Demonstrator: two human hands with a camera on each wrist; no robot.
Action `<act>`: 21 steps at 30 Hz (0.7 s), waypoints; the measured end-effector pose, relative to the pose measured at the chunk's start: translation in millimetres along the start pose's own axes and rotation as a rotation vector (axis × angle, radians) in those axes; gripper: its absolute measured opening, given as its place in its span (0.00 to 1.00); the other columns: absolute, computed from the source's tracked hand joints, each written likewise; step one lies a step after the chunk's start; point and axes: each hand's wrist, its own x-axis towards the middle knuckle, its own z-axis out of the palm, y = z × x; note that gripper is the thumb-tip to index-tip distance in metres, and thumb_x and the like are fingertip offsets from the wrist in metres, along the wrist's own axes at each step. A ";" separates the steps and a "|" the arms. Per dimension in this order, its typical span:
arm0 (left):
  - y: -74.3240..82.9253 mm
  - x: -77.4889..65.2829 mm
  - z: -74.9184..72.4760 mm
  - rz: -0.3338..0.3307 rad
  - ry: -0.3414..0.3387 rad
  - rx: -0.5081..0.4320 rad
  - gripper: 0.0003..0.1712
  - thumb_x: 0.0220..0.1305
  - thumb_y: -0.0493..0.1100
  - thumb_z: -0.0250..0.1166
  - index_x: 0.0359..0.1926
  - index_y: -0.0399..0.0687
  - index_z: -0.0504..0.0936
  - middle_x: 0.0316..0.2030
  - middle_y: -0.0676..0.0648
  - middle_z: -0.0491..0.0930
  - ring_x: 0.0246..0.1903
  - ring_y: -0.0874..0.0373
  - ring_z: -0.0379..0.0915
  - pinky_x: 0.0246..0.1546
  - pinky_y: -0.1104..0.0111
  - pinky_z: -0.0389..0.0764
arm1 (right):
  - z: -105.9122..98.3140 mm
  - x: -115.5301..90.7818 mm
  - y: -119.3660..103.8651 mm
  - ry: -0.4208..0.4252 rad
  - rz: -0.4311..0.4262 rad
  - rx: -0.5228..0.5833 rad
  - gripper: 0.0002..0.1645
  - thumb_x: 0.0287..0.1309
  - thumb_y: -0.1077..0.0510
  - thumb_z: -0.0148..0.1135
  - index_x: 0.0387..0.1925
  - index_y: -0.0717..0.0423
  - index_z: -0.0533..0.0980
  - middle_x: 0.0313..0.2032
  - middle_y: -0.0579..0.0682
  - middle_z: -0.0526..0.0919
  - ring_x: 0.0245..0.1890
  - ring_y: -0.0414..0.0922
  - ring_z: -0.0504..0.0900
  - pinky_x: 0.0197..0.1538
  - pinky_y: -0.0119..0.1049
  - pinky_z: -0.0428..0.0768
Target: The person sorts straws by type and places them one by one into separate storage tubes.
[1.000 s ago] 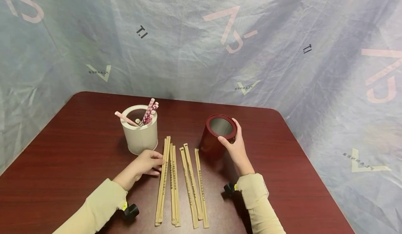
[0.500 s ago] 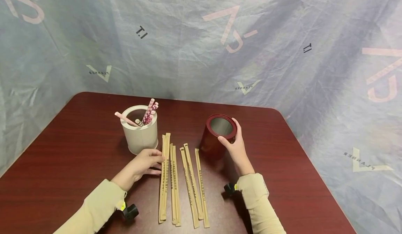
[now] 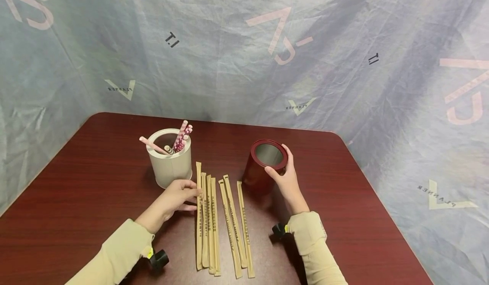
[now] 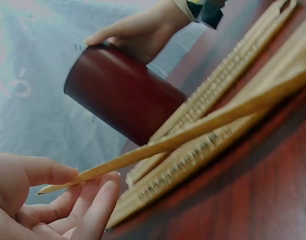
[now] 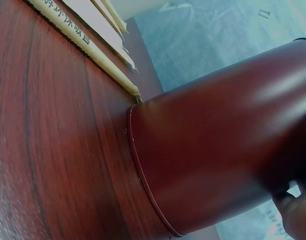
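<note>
My left hand (image 3: 176, 201) pinches one paper-wrapped straw (image 3: 199, 238) between thumb and fingers. In the left wrist view that wrapped straw (image 4: 168, 144) slants up off the others, held near one end. To its right, several more wrapped straws (image 3: 231, 229) lie lengthwise on the table, with printing along them. My right hand (image 3: 289, 185) holds a dark red can (image 3: 257, 175) by its upper side, thumb at the rim. The can stands upright and its open top shows a grey inside. In the right wrist view the can's base (image 5: 142, 170) rests on the wood.
A white can (image 3: 172, 171) stands behind my left hand, holding several pink and patterned straws (image 3: 181, 138). One pink straw leans out to the left. The dark red wooden table (image 3: 95, 170) ends at a printed grey cloth (image 3: 229, 64) hung behind it.
One wrapped straw has come away from the left pair and moved slightly left in my left hand; its partner now lies nearer the others. My right hand and the red can stay put.
</note>
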 end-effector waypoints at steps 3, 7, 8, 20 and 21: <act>9.3 -2.8 2.0 0.029 -0.015 -0.001 0.10 0.66 0.36 0.57 0.41 0.30 0.75 0.32 0.48 0.83 0.32 0.61 0.82 0.35 0.67 0.86 | -0.2 -0.1 0.3 -0.001 0.004 0.014 0.49 0.60 0.59 0.63 0.74 0.38 0.47 0.69 0.50 0.61 0.63 0.50 0.67 0.51 0.19 0.73; 24.8 -8.0 5.5 0.086 -0.034 0.002 0.11 0.67 0.36 0.57 0.43 0.29 0.75 0.32 0.51 0.84 0.32 0.64 0.81 0.36 0.67 0.85 | -0.5 -0.2 0.4 0.001 0.004 0.019 0.48 0.60 0.60 0.63 0.74 0.37 0.48 0.69 0.50 0.61 0.64 0.51 0.67 0.50 0.19 0.73; 28.9 -9.5 6.4 0.103 -0.039 0.004 0.11 0.67 0.36 0.57 0.43 0.28 0.74 0.31 0.52 0.84 0.32 0.64 0.81 0.36 0.68 0.85 | -0.6 -0.2 0.5 0.003 0.005 0.019 0.48 0.60 0.60 0.63 0.74 0.37 0.48 0.69 0.50 0.61 0.64 0.51 0.67 0.50 0.19 0.73; 80.5 -30.7 21.5 0.341 -0.004 0.025 0.12 0.65 0.32 0.60 0.46 0.26 0.74 0.33 0.57 0.83 0.35 0.67 0.81 0.39 0.71 0.84 | -0.4 -0.4 -0.5 -0.003 0.011 0.014 0.48 0.60 0.59 0.64 0.73 0.35 0.48 0.69 0.48 0.61 0.63 0.48 0.67 0.51 0.20 0.74; 84.7 -32.2 23.1 0.360 0.006 0.028 0.13 0.65 0.32 0.60 0.47 0.26 0.74 0.33 0.57 0.83 0.35 0.68 0.81 0.39 0.71 0.84 | -0.4 -0.3 -0.4 -0.003 0.009 0.014 0.48 0.60 0.59 0.64 0.74 0.36 0.48 0.69 0.48 0.61 0.63 0.48 0.67 0.51 0.20 0.73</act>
